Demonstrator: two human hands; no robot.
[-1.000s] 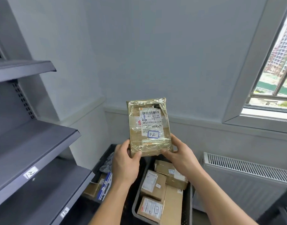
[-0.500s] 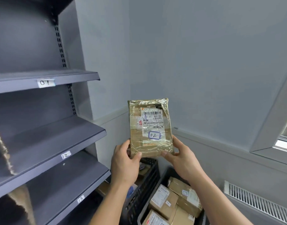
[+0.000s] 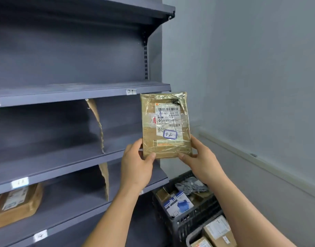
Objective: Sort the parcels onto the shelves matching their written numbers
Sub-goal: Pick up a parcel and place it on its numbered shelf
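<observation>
Both hands gripping parcel (image 3: 166,124) marked "02".
L hand (image 3: 136,165) & R hand (image 3: 200,160) pinching its bottom corners, holding it upright beside shelf tag "01" (image 3: 131,91).

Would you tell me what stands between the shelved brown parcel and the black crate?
In the head view, a torn cardboard divider stands upright between the shelved parcel and the crate.

Head-worn view, close, facing shelving (image 3: 64,94)

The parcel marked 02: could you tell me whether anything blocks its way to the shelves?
The left hand and right hand hold the parcel before open shelves; nothing visible stands between. Shelf 02 cannot be identified.
</observation>
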